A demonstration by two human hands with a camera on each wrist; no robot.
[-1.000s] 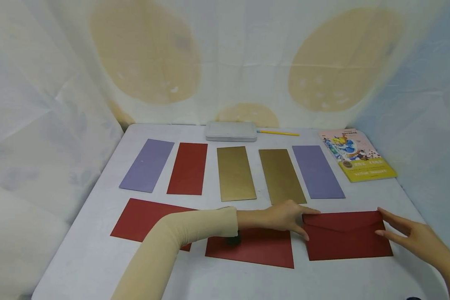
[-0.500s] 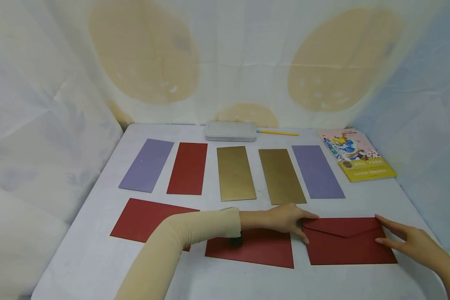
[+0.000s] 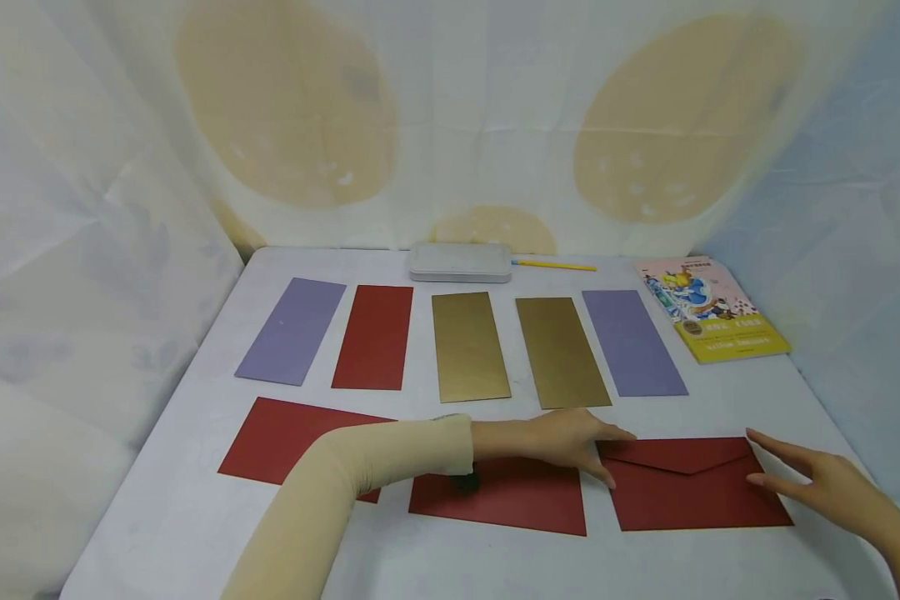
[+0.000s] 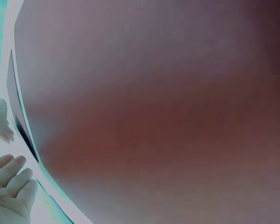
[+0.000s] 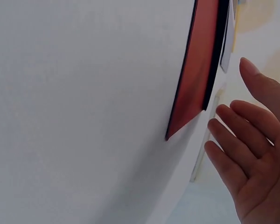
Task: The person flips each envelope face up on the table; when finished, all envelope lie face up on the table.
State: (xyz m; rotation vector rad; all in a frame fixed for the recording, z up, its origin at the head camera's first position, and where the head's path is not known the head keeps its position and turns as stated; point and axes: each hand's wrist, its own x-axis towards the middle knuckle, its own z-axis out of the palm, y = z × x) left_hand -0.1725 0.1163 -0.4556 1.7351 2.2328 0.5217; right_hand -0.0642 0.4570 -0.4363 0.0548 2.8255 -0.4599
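Observation:
A red envelope (image 3: 693, 504) with a pointed flap lies flat at the right front of the table. At its left edge is my left hand (image 3: 566, 437), thumb and forefinger spread along the upper left corner. My right hand (image 3: 832, 487) is beside the right edge, fingertips at or very near the paper. In the right wrist view the fingers of the right hand (image 5: 256, 144) are extended, apart from the red envelope (image 5: 193, 79). The left hand (image 4: 11, 196) shows loosely bent fingers in the left wrist view. Beneath the left forearm lies a second red envelope (image 3: 525, 508), partly hidden.
Another red envelope (image 3: 285, 437) lies at left, partly behind the sleeve. A row behind holds purple (image 3: 291, 332), red (image 3: 373, 337), gold (image 3: 471, 347), gold (image 3: 562, 352) and purple (image 3: 635, 343) envelopes. Farther back are a grey case (image 3: 460, 262), pencil (image 3: 555, 266) and book (image 3: 712, 308).
The red envelope between the hands has come slightly toward me and settled flat, its flap outline showing more clearly. Both hands have shifted only slightly with it.

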